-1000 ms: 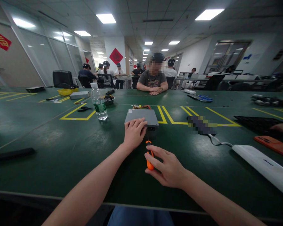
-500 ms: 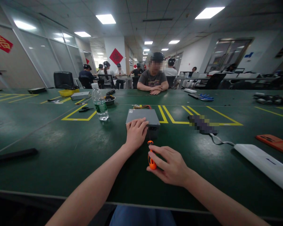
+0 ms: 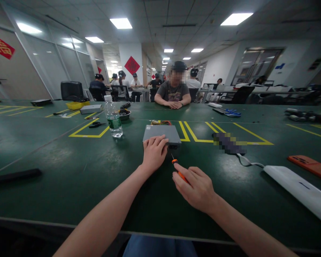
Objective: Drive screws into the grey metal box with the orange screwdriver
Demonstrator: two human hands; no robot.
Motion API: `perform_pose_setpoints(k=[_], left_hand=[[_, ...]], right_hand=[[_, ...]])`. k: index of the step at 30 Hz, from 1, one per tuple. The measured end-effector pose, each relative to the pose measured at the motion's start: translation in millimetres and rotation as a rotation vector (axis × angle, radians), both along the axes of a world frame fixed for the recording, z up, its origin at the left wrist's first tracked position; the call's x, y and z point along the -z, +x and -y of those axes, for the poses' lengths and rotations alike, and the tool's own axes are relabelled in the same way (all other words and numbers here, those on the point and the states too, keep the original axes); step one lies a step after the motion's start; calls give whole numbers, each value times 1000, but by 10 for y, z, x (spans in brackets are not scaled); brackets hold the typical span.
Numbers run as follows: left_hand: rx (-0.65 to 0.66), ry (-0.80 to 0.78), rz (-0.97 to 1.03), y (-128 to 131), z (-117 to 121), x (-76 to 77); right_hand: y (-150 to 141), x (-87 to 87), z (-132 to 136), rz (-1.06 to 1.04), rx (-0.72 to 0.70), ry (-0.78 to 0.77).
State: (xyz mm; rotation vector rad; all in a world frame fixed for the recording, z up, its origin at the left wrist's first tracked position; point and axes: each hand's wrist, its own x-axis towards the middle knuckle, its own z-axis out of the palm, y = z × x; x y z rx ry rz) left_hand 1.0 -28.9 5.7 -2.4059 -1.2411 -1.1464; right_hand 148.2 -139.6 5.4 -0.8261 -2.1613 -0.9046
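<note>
Left hand (image 3: pixel 154 151), fingers slightly apart, steadies the power supply unit (image 3: pixel 171 134); right hand (image 3: pixel 199 185), clamped on the screwdriver (image 3: pixel 174 161), holds it by the unit's near side, engagement requiring tip alignment.

Both my forearms are bare, without sleeves, and blue cloth covers my lap (image 3: pixel 160 246) in soft folds.

- Here's the box (image 3: pixel 164 132): gray metal, closed top, flat on the table (image 3: pixel 96 160), white label (image 3: pixel 148 127) far L corner, dark socket (image 3: pixel 173 146) in near face, R side.
- Wires (image 3: pixel 164 122), red & yellow, bunched at its far edge.
- And the driver (image 3: pixel 174 162)! Orange/blk handle, thin shaft, in R hand (image 3: pixel 196 185), tilted, tip nr box's near face; contact unclear.
</note>
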Motion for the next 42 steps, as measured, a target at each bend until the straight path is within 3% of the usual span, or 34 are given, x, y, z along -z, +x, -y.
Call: perform_pose_setpoints(k=[4,10,16,23,27,32,38,42], left_hand=[[5,0,-8,-2,2,-4],[-4,1,-1,7,4,-2],[-4,0,-10,5,13,-11],[-12,9,-12,9,11,-6],[-7,4,-7,7,7,3],[-6,-2,-15,8,-2,14],[-9,11,-19,4,-3,17],[-5,9,-30,0,-5,20]], right_hand=[[13,-5,39,-30,83,19],[-65,24,80,69,64,-32],[-5,-1,57,118,100,35],[-56,32,40,121,115,-92],[11,45,33,63,82,-56],[114,54,11,-66,145,-29],[-4,60,17,104,73,-225],[-57,51,44,56,51,-356]])
